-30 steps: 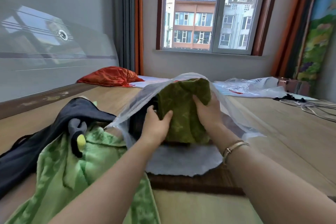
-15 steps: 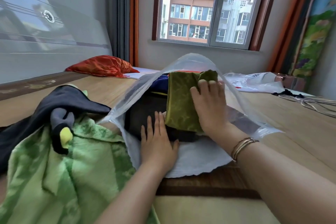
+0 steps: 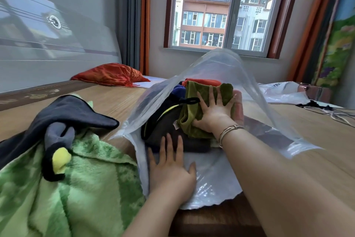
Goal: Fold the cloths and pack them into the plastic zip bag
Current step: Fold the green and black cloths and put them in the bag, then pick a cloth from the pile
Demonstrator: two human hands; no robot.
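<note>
A clear plastic zip bag (image 3: 221,71) lies open toward me on the wooden bed surface, its top sheet billowed up. Inside sit folded cloths: an olive green cloth (image 3: 192,94) on top of a black cloth (image 3: 163,125), with blue and orange cloths behind. My right hand (image 3: 213,110) is inside the bag, fingers spread flat, pressing on the olive cloth. My left hand (image 3: 171,167) lies flat on the bag's lower sheet at its mouth, fingertips touching the black cloth.
A green fleece blanket (image 3: 80,183) with a dark grey cloth and a plush piece lies at left. An orange pillow (image 3: 109,73) rests by the headboard. More plastic bags (image 3: 278,90) and a cable (image 3: 330,111) lie at the right.
My right hand has pushed the olive cloth deeper into the bag and flattened on it. The bag's top sheet has risen higher. My left hand stays flat at the mouth.
</note>
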